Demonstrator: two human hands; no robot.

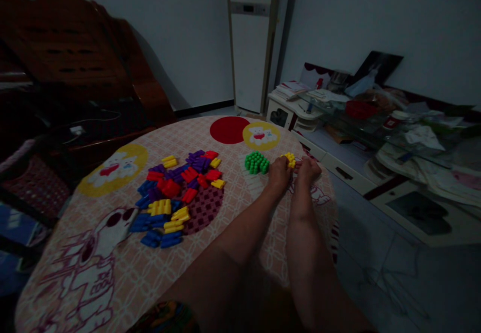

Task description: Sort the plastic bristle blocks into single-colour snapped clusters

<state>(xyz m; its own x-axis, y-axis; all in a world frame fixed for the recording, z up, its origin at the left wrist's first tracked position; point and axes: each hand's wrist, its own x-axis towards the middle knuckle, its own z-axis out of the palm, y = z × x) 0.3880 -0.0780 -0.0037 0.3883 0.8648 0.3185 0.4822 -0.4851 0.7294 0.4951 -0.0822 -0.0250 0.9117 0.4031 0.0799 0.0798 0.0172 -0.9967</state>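
Observation:
On the right part of the table, my left hand is closed on a cluster of knobby yellow building blocks. My right hand is at the cluster's right side, its fingers bent together and touching or almost touching it; whether it grips a piece is too small and dark to make out. Just left of my hands, a joined group of green building blocks stands on the tablecloth. Farther left lies a loose pile of red blocks, purple blocks, blue blocks and yellow blocks.
The round table wears a patterned tablecloth with printed bears and dogs. A wooden bench stands at the back left, a tall white cabinet unit behind the table. To the right, a low cabinet carries papers, bags and a cup.

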